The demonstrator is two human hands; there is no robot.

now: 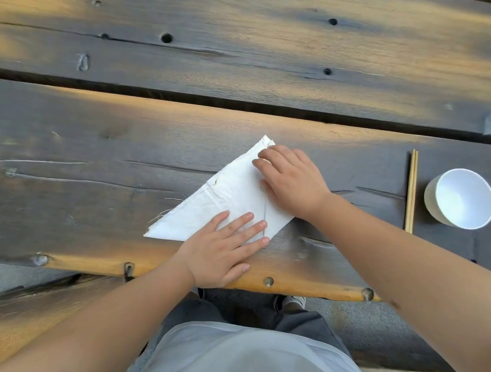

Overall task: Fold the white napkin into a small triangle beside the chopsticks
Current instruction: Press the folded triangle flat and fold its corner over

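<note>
Napkin [225, 202] lies as a folded triangle at table [94, 144] centre, chopsticks [411, 193] well apart at three o'clock. I keep left hand [221, 251] and right hand [291, 180] flat, fingers spread, gripping nothing, to set creases.

A: Is it bright?
B: Partly. Warm yellow light lies in patches on the wooden table [183, 140], with big grey shadows between.
A: Sharp?
B: Soft, and the edges bend and blur
</note>
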